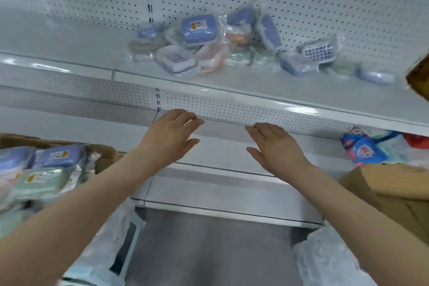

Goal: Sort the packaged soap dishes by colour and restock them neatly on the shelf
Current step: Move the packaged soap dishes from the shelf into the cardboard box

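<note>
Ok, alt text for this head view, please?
An open left hand and right hand reach toward a white shelf holding a jumbled heap of packaged soap dishes, blue, pink and green. More packaged dishes sit lower left.

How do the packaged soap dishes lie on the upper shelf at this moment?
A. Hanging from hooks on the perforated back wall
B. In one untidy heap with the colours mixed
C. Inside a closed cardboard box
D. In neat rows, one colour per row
B: the packaged soap dishes lie tumbled over each other on the upper shelf, with blue, pink, green and white ones mixed together.
</note>
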`<action>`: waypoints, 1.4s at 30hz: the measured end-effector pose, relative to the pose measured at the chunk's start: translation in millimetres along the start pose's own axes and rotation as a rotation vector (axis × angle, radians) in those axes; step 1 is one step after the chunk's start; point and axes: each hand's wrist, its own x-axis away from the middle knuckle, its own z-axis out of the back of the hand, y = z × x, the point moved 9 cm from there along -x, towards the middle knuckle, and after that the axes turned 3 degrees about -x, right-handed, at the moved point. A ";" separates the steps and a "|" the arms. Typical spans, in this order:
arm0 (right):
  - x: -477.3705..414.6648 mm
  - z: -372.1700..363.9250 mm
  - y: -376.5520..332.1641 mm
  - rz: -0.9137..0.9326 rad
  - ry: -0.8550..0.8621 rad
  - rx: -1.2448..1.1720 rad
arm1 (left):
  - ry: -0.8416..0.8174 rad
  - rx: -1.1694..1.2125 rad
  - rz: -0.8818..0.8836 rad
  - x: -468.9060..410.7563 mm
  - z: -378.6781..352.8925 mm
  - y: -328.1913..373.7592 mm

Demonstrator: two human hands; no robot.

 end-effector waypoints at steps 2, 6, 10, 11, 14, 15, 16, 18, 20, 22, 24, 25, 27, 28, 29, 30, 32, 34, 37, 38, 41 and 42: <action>9.0 8.6 42.8 -0.054 0.003 0.022 | 0.014 0.005 -0.015 -36.0 -8.1 23.3; 5.2 20.6 118.2 -0.151 0.012 0.034 | 0.023 0.009 0.022 -99.8 -17.3 45.9; -19.6 17.7 172.7 -0.223 0.006 0.045 | 0.027 -0.061 0.045 -157.6 -27.4 40.8; -28.3 15.1 182.9 -0.240 0.002 0.043 | 0.025 -0.078 0.066 -170.3 -30.6 34.0; -63.3 4.5 205.4 -0.264 -0.021 0.031 | 0.027 -0.121 0.130 -204.6 -41.0 3.6; -77.8 -0.4 210.7 -0.261 -0.037 0.030 | 0.035 -0.129 0.146 -214.6 -44.3 -9.1; -93.7 -4.5 215.4 -0.254 -0.044 0.028 | 0.038 -0.139 0.163 -223.8 -47.7 -22.6; -128.0 -9.9 223.5 -0.244 -0.038 0.013 | 0.040 -0.162 0.202 -240.5 -53.8 -51.9; -163.8 -15.8 230.4 -0.239 -0.026 -0.006 | 0.056 -0.176 0.235 -255.0 -58.5 -84.4; -200.4 -22.9 237.3 -0.234 -0.019 -0.005 | 0.059 -0.193 0.266 -268.3 -63.6 -119.0; -234.2 -32.6 248.0 -0.256 -0.015 -0.015 | 0.035 -0.204 0.296 -280.3 -69.9 -152.0; -249.3 -38.3 254.6 -0.276 -0.012 -0.033 | 0.008 -0.210 0.307 -286.1 -73.9 -165.8; -274.8 -49.2 269.4 -0.329 0.002 -0.093 | -0.077 -0.215 0.319 -295.2 -85.4 -186.0; -285.6 -55.6 277.4 -0.358 0.006 -0.124 | -0.122 -0.220 0.317 -298.6 -91.8 -192.5; -294.7 -62.7 285.4 -0.391 0.008 -0.154 | -0.143 -0.223 0.314 -301.2 -96.6 -197.7; -302.4 -70.3 293.7 -0.431 0.005 -0.186 | -0.136 -0.221 0.309 -303.3 -99.9 -202.0; -313.8 -85.8 308.0 -0.512 -0.001 -0.242 | -0.097 -0.208 0.294 -307.0 -104.5 -208.6; -321.0 -99.3 313.7 -0.539 -0.002 -0.269 | -0.078 -0.189 0.286 -310.7 -109.0 -212.8; -327.0 -106.7 319.4 -0.551 0.081 -0.343 | -0.070 -0.175 0.282 -314.8 -114.2 -215.9; -327.7 -105.2 322.9 -0.564 0.128 -0.385 | -0.068 -0.162 0.283 -315.3 -115.0 -216.4; -329.6 -104.9 333.3 -0.598 0.149 -0.498 | -0.082 -0.134 0.288 -316.1 -117.0 -217.7; -329.8 -106.7 336.1 -0.612 0.120 -0.522 | -0.083 -0.124 0.289 -316.4 -116.9 -218.0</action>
